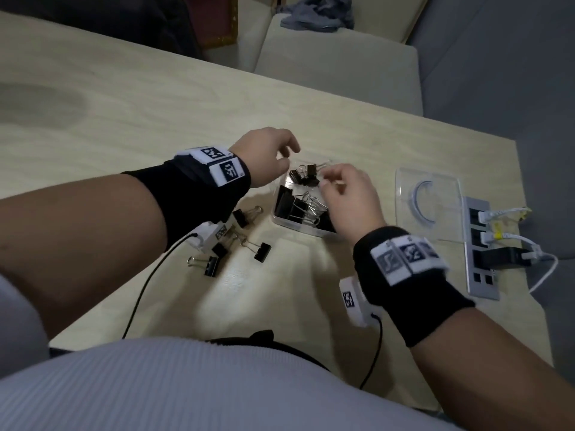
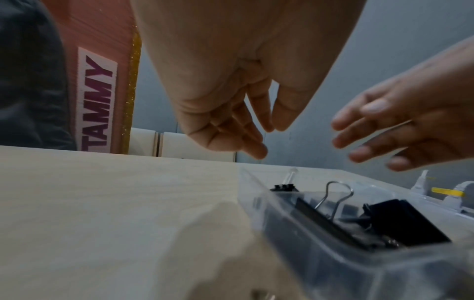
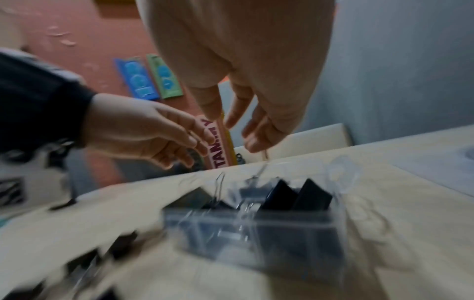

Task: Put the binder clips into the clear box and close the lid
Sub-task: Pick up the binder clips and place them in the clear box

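— The table [image 1: 130, 98] looks like pale wood-grain laminate, matt, smooth.

— And the clear box [image 1: 281, 219]?

— Glossy transparent plastic, like its lid [image 1: 435, 181] near the right edge. The binder clips [image 1: 298, 206] inside have matt black bodies and shiny wire-metal handles.

— The wrist bands?

— Black knitted cloth; the shirt is ribbed grey fabric. The socket strip [image 1: 480, 275] at the right edge looks brushed metal.

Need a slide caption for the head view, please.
Both hands, left and right, hover empty over the clear box of binder clips; lid lies beside it.
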Motion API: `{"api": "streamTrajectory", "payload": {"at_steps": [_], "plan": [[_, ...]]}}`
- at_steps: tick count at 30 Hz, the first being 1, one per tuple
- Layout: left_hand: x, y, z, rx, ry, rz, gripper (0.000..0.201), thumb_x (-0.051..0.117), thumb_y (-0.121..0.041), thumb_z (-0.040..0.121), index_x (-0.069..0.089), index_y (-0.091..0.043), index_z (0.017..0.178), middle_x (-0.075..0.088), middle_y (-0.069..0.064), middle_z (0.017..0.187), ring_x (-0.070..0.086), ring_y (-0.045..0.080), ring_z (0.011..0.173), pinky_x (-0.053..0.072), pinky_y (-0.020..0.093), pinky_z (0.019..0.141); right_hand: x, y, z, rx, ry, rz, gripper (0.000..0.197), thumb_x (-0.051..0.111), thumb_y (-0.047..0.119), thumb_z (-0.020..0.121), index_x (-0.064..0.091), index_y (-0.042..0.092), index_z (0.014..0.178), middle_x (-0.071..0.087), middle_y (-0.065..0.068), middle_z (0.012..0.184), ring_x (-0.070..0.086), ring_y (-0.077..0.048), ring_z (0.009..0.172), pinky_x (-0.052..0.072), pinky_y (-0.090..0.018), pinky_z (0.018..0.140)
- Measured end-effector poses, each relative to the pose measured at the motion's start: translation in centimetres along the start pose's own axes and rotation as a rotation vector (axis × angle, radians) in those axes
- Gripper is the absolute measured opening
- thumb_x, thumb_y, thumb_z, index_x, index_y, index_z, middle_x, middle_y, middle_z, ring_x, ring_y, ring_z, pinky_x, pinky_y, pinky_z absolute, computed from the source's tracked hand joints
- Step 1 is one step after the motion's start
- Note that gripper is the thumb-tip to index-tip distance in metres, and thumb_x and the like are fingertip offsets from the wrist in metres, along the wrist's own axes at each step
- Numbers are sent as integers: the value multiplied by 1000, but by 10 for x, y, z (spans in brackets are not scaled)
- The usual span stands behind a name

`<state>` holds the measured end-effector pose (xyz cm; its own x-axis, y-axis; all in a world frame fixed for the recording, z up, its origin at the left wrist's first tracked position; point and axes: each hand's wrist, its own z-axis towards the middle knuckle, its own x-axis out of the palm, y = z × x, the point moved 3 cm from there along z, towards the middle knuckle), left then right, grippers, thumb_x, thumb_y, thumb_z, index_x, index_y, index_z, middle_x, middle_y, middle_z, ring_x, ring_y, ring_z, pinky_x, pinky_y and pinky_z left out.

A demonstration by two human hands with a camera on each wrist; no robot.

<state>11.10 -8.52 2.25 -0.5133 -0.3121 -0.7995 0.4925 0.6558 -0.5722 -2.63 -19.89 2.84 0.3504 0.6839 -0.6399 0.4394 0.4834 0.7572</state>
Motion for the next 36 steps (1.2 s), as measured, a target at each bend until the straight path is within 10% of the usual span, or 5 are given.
{"api": "streamTrajectory", "payload": {"at_steps": [5, 10, 16, 30, 36], "plan": [[3, 40, -32, -87, 231, 331, 30, 57, -23, 87, 55, -22, 117, 67, 2, 106, 58, 21, 87, 51, 36, 83, 54, -3, -47, -382, 441, -421, 25, 51, 19, 90, 62, 18, 113, 59, -2, 115, 54, -19, 104, 44, -31, 90], [12, 59, -59, -257, 484, 520, 91, 83, -53, 57, 37, -23, 130, 55, 5, 115, 61, 26, 95, 55, 38, 80, 83, -27, -67, -477, 679, -730, 52, 54, 29, 91, 38, 21, 139, 33, -4, 150, 35, -29, 130, 38, -43, 102], [35, 58, -91, -203, 592, 620, 111, 91, -38, 48, 22, -30, 134, 44, 7, 120, 60, 27, 84, 49, 34, 61, 78, -35, -72, -395, 512, -779, 31, 51, 14, 90, 46, 8, 120, 44, -11, 127, 42, -30, 115, 43, -39, 88], [49, 56, -65, -65, 385, 439, 30, 58, -24, 85, 50, -21, 114, 44, 8, 97, 59, 32, 77, 54, 37, 72, 44, -22, -48, -467, 251, -446, 20, 59, 24, 85, 59, 13, 103, 55, -6, 107, 49, -23, 104, 45, -36, 87], [44, 58, -55, -69, 349, 420, 21, 49, -23, 91, 50, -23, 112, 45, 8, 93, 58, 32, 78, 49, 35, 71, 6, -23, -3, -178, 14, -224, 15, 64, 26, 83, 62, 19, 97, 52, 1, 104, 54, -13, 91, 39, -22, 83]]}}
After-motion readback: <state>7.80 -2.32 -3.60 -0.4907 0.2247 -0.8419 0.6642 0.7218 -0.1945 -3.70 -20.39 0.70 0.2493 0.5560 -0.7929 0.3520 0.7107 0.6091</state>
